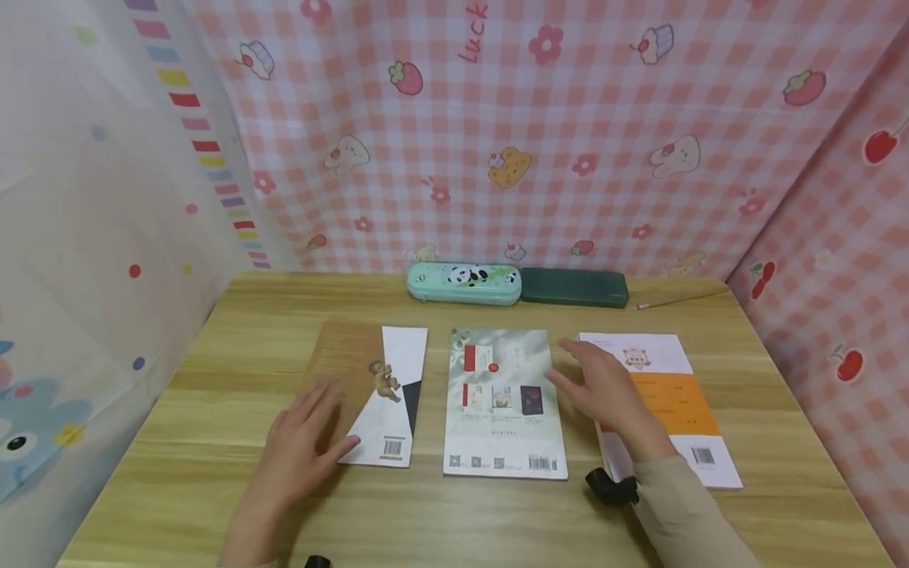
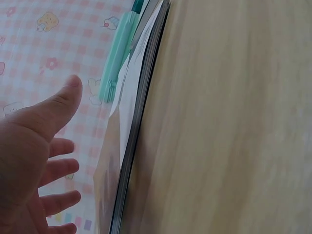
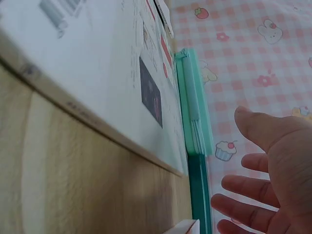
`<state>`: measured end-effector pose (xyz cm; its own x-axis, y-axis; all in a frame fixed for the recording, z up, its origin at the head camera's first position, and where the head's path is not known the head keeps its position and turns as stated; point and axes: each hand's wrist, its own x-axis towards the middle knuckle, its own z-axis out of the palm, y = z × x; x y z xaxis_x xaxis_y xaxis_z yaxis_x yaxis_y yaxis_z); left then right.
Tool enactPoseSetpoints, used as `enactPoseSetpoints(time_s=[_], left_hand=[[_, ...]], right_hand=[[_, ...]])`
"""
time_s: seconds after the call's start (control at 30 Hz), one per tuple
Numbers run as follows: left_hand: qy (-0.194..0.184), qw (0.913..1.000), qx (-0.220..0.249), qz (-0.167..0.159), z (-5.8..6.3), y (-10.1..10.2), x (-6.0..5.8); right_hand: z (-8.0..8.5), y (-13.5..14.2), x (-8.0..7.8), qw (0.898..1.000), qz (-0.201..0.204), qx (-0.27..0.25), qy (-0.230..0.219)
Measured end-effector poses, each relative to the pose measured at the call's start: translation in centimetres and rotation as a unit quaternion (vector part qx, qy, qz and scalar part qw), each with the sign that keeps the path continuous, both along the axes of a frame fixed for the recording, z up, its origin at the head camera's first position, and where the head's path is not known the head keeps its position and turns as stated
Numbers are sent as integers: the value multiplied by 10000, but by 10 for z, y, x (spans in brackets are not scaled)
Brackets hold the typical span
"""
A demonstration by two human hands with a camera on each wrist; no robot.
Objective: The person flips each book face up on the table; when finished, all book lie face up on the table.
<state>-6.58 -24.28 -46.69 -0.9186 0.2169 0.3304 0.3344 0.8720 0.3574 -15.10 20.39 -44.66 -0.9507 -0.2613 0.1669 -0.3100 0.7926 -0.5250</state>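
Fingers (image 3: 251, 190) spread and empty, I'm remotely hovering left hand (image 1: 298, 450) over the brown-and-white book (image 1: 376, 410), right hand (image 1: 612, 394) near the orange-striped book (image 1: 678, 402), grey-green book (image 1: 505, 418) lying between, probably spaced so nothing's overlapping.

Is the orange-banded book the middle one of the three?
No, the orange-banded book lies at the right, with the pale green book in the middle.

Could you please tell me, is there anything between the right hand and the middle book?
Nothing visible stands between the right hand and the middle book. In the head view, the fingers are near the book's right edge. The panda case and dark green case lie beyond its far edge, off this path.
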Motion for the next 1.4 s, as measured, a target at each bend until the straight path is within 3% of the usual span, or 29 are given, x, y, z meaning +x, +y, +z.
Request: enactPoseSetpoints(time_s=[0.5,0.83,1.13,1.4], left_hand=[[-698,9971,-32,314,1,-22,16],[-1143,9924,175,420,-3,-31,18],[-1056,9925,493,381,-8,-39,21],[-1339,9884,598,399,-4,-41,25]], right_hand=[[-3,-35,-26,9982,468,-208,-321],[-7,-58,-43,9957,564,-285,-683],[-4,-78,-55,9921,966,-351,-715],[-8,-92,-67,9878,1146,-551,-898]])
